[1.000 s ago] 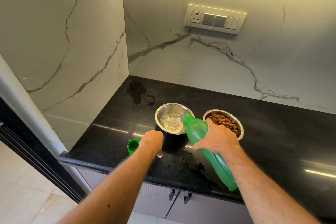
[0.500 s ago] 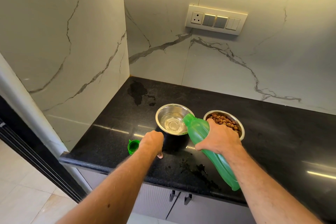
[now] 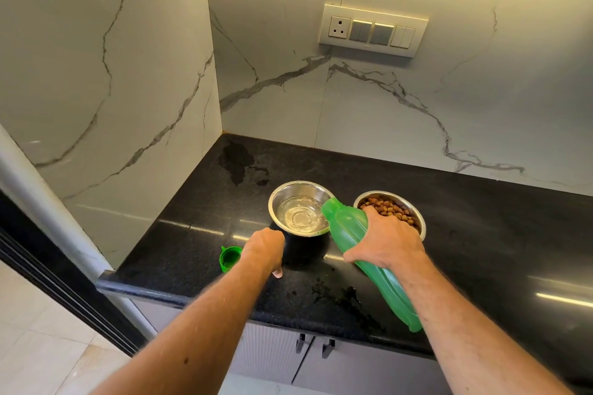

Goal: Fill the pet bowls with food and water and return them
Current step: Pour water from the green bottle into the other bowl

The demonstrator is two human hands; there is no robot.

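steel water bowl (image 3: 301,208) partly filled, tilted green bottle (image 3: 362,247) mouth over it, kibble bowl (image 3: 393,212) just right

Corner of pale marble-look walls (image 3: 106,51) with grey veining, left and far. Cream switch plate (image 3: 373,30) high on the far wall, socket at its left end. Black speckled countertop (image 3: 481,228) below, glossy with streaks of reflected light, wet patches in the far left corner and near the front edge. Grey cabinet doors (image 3: 276,359) with dark handles underneath. Light floor tiles (image 3: 41,346) at near left.
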